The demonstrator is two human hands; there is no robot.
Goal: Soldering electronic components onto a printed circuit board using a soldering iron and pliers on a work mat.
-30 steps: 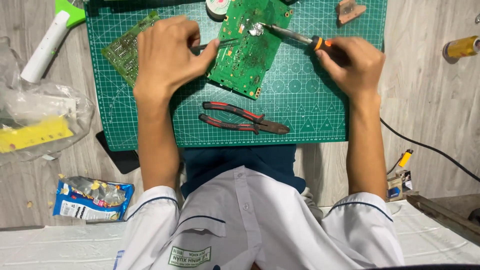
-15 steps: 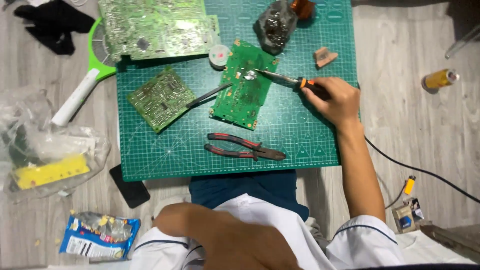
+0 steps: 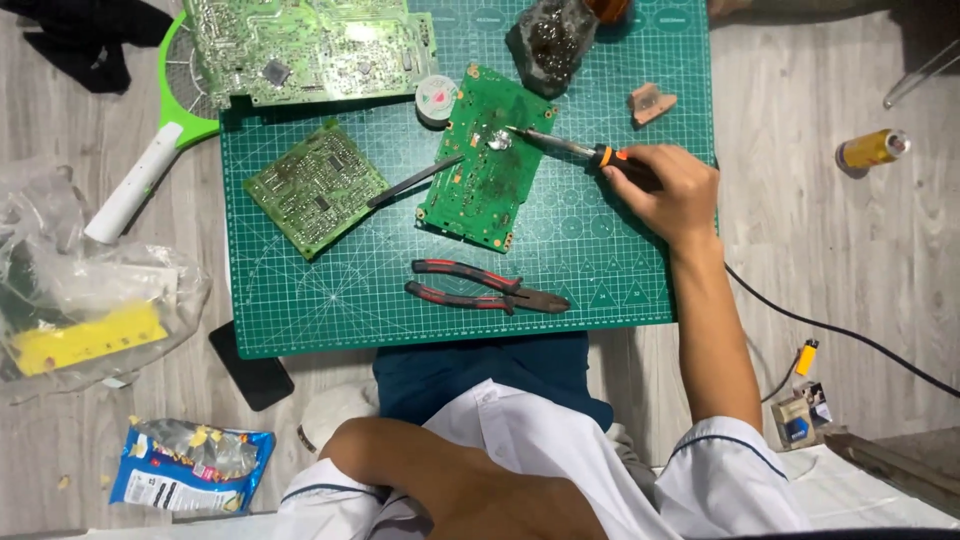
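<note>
My right hand (image 3: 672, 190) grips the orange-and-black handle of a soldering iron (image 3: 560, 146). Its tip rests on a shiny spot near the top of a green circuit board (image 3: 480, 195), which lies tilted on the green cutting mat (image 3: 330, 300). Dark tweezers (image 3: 415, 182) lie against the board's left edge. My left hand is out of sight. Only its bent arm (image 3: 450, 485) shows, low in the view against my white shirt.
A smaller green board (image 3: 315, 190) and a large pale board (image 3: 310, 45) lie on the mat's left. Red-handled pliers (image 3: 490, 287) lie near its front edge. A solder spool (image 3: 436, 98), a dark lump (image 3: 550, 40), a yellow can (image 3: 872, 148), a swatter racket (image 3: 150, 170) and plastic bags (image 3: 85, 300) lie around.
My left hand has lifted off the circuit board and drawn back towards my body, out of view. My right hand keeps the iron's tip on the board. The view has widened.
</note>
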